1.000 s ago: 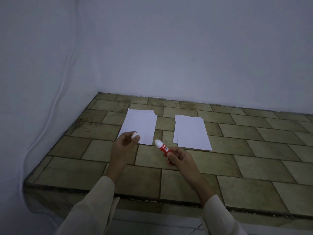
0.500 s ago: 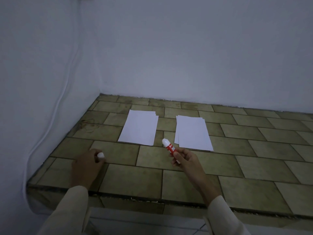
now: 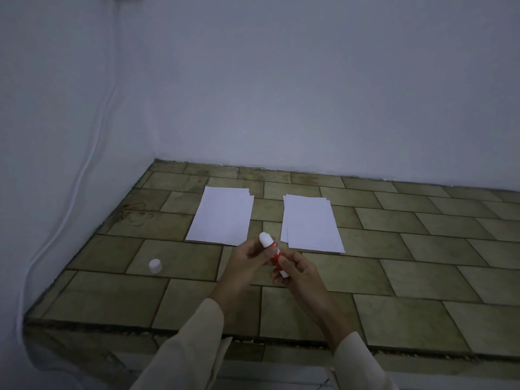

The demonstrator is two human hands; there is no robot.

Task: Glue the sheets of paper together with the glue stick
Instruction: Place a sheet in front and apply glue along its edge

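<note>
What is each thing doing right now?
Red-and-white glue stick: uncapped, in both hands.
Small white cap: off, on the tiles.
Left pile of white paper sheets: flat, untouched.
Right pile of white paper sheets: flat, untouched.
Left hand: holds the stick near its tip.
Right hand: grips the stick's base.

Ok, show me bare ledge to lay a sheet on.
Widest: the tiles right of the right paper stack. Also around the cap, in front of the left paper stack. Narrow gap between the stacks. Crowded centre front, where left hand and right hand hold the glue stick.
</note>
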